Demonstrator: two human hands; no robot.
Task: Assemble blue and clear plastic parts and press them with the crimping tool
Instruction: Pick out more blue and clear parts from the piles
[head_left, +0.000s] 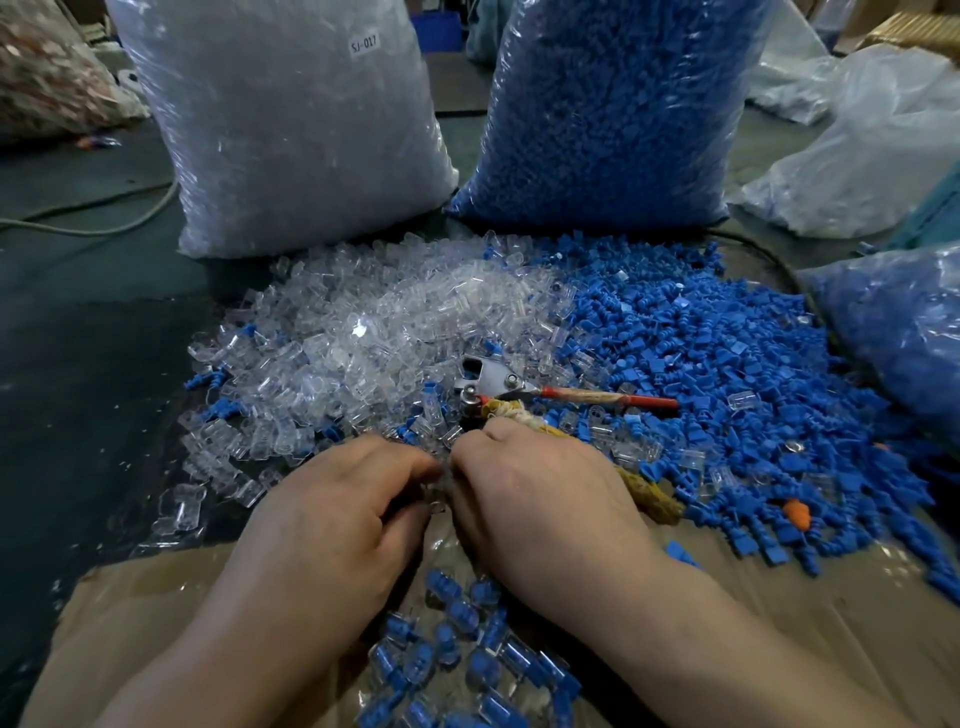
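A heap of clear plastic parts (363, 332) lies in the middle, and a heap of blue plastic parts (727, 353) spreads to its right. The crimping tool (498, 382), with one red handle and one cloth-wrapped handle, rests between the heaps. My left hand (332, 499) and my right hand (540, 499) meet fingertip to fingertip just below the tool. A small clear part (439, 496) shows between the fingers; what else they pinch is hidden. The right palm lies over the wrapped handle (649, 493). Several assembled blue-in-clear pieces (467, 654) lie between my forearms.
Two big bags stand behind the heaps, one of clear parts (291, 130) and one of blue parts (613, 114). Another blue-filled bag (904, 322) sits at the right edge. Brown cardboard (130, 623) lies under my arms. An orange piece (797, 514) lies among the blue parts. A cable (104, 218) crosses the left floor.
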